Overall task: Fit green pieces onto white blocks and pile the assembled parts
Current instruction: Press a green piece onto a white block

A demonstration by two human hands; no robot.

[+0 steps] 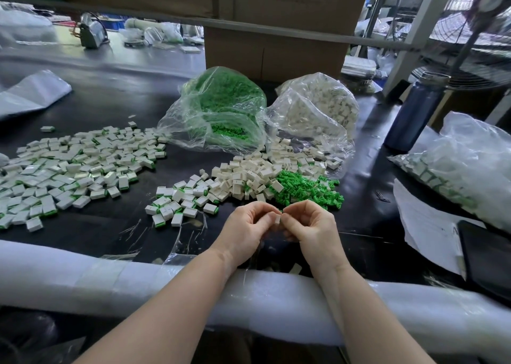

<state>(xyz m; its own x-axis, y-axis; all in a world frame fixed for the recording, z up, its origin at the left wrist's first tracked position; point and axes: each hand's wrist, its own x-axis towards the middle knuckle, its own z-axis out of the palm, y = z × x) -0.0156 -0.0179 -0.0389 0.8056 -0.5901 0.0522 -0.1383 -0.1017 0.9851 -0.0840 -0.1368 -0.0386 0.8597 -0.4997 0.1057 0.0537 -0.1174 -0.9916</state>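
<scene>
My left hand and my right hand meet just above the black table near its front edge. Between their fingertips sits a small white block, pinched by the left fingers; the right fingers pinch against its side, and what they hold is hidden. Just beyond the hands lie a heap of loose green pieces and a heap of bare white blocks. Assembled white-and-green parts form a small pile to the left and a wide spread at the far left.
Two clear bags stand behind the heaps, one of green pieces, one of white blocks. A cardboard box is at the back. A dark blue bottle, a bag of finished parts and papers lie right. White foam padding lines the front edge.
</scene>
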